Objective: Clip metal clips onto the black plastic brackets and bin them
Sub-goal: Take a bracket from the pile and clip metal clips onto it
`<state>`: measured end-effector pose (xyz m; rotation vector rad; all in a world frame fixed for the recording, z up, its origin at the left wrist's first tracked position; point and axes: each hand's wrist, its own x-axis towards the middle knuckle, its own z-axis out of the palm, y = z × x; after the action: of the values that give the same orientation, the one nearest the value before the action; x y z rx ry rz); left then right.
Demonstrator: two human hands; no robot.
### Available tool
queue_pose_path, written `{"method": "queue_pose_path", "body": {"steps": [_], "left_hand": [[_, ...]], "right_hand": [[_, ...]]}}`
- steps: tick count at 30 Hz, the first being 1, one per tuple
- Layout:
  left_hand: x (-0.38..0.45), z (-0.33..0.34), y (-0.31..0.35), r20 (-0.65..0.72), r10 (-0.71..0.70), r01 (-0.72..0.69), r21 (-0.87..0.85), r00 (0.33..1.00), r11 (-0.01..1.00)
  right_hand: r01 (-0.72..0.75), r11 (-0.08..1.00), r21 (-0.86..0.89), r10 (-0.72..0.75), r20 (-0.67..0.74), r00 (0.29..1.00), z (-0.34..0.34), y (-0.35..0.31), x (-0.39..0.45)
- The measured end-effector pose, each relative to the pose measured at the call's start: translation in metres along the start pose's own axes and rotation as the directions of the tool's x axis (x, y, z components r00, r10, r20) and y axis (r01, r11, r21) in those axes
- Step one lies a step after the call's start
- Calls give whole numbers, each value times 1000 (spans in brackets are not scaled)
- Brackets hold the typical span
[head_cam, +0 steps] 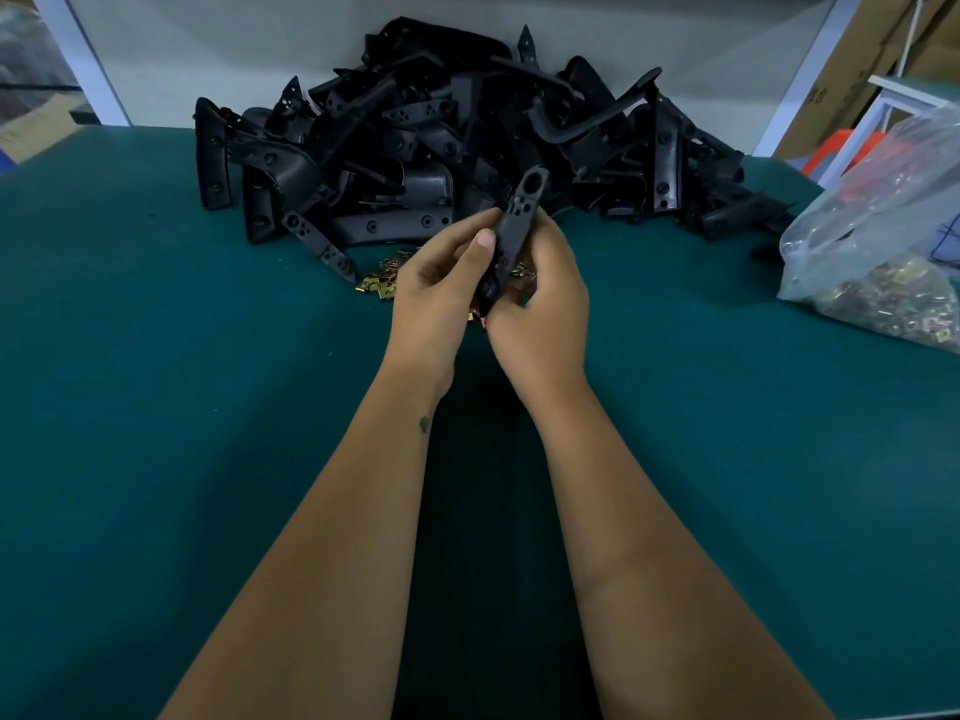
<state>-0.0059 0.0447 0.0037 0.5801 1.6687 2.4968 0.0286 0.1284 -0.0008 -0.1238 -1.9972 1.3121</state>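
A long black plastic bracket (518, 220) stands nearly upright between both hands, above the green table. My left hand (436, 293) grips its left side, thumb pressed on the front. My right hand (540, 309) wraps its lower end from the right; whether a clip is pinched in those fingers is hidden. Loose gold metal clips (378, 283) lie on the table just beyond my left hand, partly hidden by both hands. A large pile of black brackets (447, 142) fills the back of the table.
A clear plastic bag (883, 241) holding more metal clips lies at the right edge. A grey wall closes off the back behind the pile. The green table top (182, 381) stretches out to the left. Cardboard boxes (852, 70) and a white frame stand at the far right.
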Motion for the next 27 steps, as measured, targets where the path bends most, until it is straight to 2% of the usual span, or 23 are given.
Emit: {"method": "queue_pose_path", "body": {"steps": [4,8,12,13,16,18,21,24,27], "left_hand": [[3,-3,-2,-83,-27,27,-5,996,1000],[4,-3,-3,-127,-4,7,21,992,1000],[3,3,-4,-188,2,10,63,982,998],[2,6,-4,-221,-17,28,47,975,999],[1,13,-5,-278,-211,167,-175,937,970],[1,16,-5,-165,-354,288,-324,921,901],[1,13,-5,-66,-457,401,-380,887,834],[3,10,-3,-79,-414,358,-375,907,855],[6,6,-2,-180,-351,252,-417,919,873]], "right_hand": [[-139,981,136,127,97,987,2,-5,-1],[-243,876,417,209,127,970,2,-8,-1],[-245,929,279,247,28,969,6,1,1],[-265,919,291,276,3,961,8,2,2],[-353,817,456,386,23,922,13,0,1],[-362,796,485,374,77,924,15,0,0],[-339,863,374,320,115,941,18,-2,-1],[-301,925,232,289,85,953,17,-2,-3],[-200,976,-89,193,-81,978,10,-1,-5]]}}
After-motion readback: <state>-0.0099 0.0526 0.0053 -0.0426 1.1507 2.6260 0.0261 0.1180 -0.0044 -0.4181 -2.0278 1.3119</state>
